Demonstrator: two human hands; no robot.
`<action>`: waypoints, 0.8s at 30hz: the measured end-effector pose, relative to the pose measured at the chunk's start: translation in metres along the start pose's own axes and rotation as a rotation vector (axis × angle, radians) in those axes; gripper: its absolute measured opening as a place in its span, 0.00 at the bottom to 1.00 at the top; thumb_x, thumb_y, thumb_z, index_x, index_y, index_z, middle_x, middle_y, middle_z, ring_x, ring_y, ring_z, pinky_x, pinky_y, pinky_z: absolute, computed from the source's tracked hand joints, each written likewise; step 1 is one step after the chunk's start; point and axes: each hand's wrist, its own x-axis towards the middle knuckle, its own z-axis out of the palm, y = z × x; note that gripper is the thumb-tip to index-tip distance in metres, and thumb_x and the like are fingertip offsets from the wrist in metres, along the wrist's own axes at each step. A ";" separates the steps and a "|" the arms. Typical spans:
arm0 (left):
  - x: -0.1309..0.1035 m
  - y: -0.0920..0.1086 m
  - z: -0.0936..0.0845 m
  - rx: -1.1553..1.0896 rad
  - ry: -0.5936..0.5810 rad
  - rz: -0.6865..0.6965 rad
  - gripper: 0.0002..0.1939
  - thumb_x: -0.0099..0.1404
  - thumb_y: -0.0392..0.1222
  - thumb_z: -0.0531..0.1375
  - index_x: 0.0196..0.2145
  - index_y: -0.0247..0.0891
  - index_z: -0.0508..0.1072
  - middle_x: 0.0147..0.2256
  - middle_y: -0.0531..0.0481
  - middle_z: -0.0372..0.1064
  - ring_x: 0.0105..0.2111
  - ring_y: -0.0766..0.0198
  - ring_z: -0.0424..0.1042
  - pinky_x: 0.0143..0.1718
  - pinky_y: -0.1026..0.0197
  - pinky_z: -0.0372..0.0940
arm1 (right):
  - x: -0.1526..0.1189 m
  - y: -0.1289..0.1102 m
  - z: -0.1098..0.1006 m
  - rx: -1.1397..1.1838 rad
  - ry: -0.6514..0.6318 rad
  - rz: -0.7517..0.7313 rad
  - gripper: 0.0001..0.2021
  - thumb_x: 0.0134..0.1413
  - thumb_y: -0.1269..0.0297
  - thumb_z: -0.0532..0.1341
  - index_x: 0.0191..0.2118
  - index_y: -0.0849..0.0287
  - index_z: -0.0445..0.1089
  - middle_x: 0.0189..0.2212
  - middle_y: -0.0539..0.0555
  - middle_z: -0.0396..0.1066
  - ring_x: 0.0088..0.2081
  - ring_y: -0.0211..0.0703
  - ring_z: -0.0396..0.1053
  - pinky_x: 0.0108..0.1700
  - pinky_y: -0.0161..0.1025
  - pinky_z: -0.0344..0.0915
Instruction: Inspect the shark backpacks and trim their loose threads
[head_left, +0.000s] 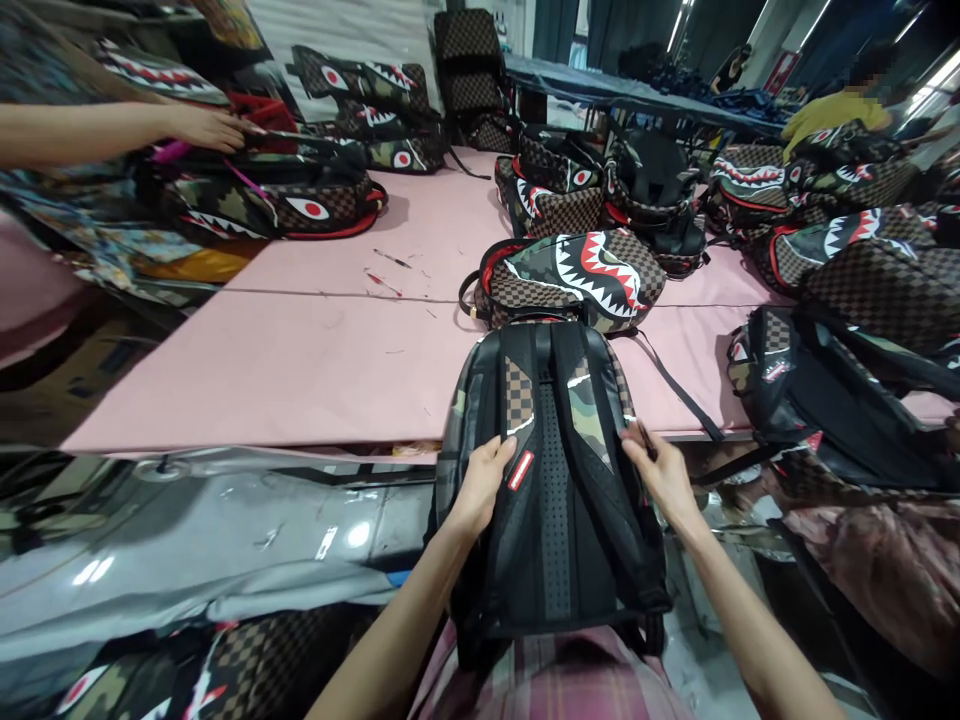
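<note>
A black backpack (555, 540) stands nearly upright before me at the table's front edge, its back panel and two shoulder straps facing me. The straps carry brown check and camouflage patches and a small red label (521, 470). My left hand (484, 480) is closed on the backpack's left side, thumb lying by the strap near the label. On the opposite side, my right hand (661, 472) pinches the edge at about the same height. A thin dark thing shows by its fingers; I cannot make out what. Fingers behind the bag are hidden.
Behind it on the pink table (315, 370) lies a shark-mouth backpack (592, 275). More backpacks (870, 260) crowd the right and back. At left, another person's hand (214, 128) is over a backpack (285, 205). Thread scraps lie on the cloth. Another backpack (247, 665) is low at left.
</note>
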 end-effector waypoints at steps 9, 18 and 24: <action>0.014 -0.009 -0.012 0.066 -0.004 -0.052 0.21 0.48 0.50 0.66 0.36 0.33 0.74 0.31 0.46 0.75 0.30 0.60 0.73 0.37 0.59 0.65 | -0.027 0.018 0.017 0.130 -0.236 0.249 0.18 0.41 0.50 0.64 0.30 0.63 0.73 0.28 0.54 0.73 0.33 0.46 0.69 0.40 0.43 0.62; 0.011 -0.003 -0.004 0.143 0.043 -0.093 0.25 0.48 0.52 0.65 0.40 0.33 0.73 0.35 0.46 0.75 0.35 0.58 0.72 0.35 0.61 0.64 | -0.019 0.026 0.015 0.157 -0.302 0.304 0.14 0.43 0.55 0.62 0.29 0.64 0.71 0.25 0.50 0.68 0.30 0.38 0.62 0.36 0.36 0.56; 0.012 -0.008 -0.002 0.185 0.119 -0.065 0.25 0.47 0.53 0.65 0.38 0.32 0.72 0.35 0.46 0.74 0.32 0.61 0.71 0.35 0.61 0.64 | -0.018 0.027 0.014 0.200 -0.294 0.309 0.14 0.41 0.56 0.63 0.29 0.63 0.71 0.25 0.50 0.68 0.30 0.39 0.63 0.37 0.37 0.57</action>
